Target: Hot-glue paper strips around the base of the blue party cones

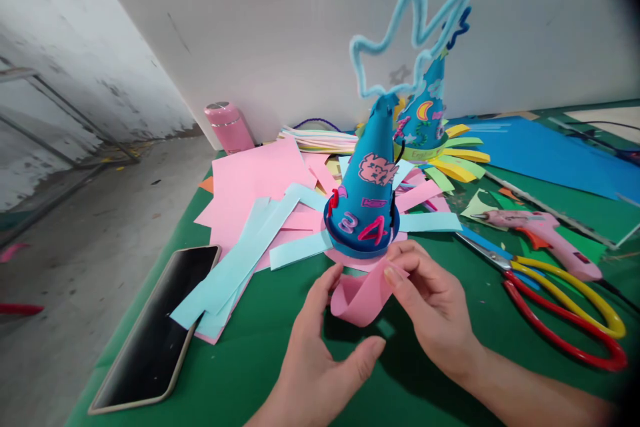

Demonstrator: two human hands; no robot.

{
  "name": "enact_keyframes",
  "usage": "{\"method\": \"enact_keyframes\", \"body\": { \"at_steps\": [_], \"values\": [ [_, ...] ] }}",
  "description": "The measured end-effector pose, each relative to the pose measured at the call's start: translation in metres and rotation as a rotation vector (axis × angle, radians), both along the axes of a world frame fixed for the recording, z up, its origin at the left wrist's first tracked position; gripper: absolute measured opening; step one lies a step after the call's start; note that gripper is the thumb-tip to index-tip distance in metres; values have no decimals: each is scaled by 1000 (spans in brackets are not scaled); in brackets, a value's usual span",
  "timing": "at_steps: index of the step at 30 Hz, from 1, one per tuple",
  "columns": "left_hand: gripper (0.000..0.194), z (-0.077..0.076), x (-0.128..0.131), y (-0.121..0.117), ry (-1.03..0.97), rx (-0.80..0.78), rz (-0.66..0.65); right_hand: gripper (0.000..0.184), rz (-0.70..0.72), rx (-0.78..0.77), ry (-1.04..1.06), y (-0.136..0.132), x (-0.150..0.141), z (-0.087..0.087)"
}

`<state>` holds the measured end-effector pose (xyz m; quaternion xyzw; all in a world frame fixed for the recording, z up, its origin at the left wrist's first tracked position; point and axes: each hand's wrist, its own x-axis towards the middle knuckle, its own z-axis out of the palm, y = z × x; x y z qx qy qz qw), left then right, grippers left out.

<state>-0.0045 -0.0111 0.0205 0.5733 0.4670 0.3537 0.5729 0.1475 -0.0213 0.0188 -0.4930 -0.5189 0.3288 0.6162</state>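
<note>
A blue paper cone hat stands upright in the middle, topped by a light blue pipe-cleaner star. Pink and light blue paper strips fan out around its base. In front of it, a pink paper strip is bent into a curve. My right hand pinches the strip's right end between thumb and fingers. My left hand is spread, its fingertips by the curved left side of the strip and its thumb apart. Whether those fingertips touch the paper is hard to tell.
A phone lies left under light blue strips and pink sheets. At right are scissors and a pink glue gun. Behind stand a second cone hat, a pink bottle and blue paper.
</note>
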Motion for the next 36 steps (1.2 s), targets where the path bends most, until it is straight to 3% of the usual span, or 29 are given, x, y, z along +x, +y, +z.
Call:
{"method": "enact_keyframes", "body": {
  "at_steps": [6, 12, 21, 36],
  "values": [
    [16, 3, 0, 7, 58, -59, -111, 11, 51, -17, 2, -1, -3, 2],
    [27, 5, 1, 7, 26, -174, -138, 16, 15, -65, 116, 5, -1, 1],
    [23, 6, -1, 10, -123, -370, -113, 21, -29, -122, 249, 9, 2, -3],
    [25, 3, -1, 10, -48, -297, -92, 20, -53, -159, 377, 12, 9, -3]
  ]
}}
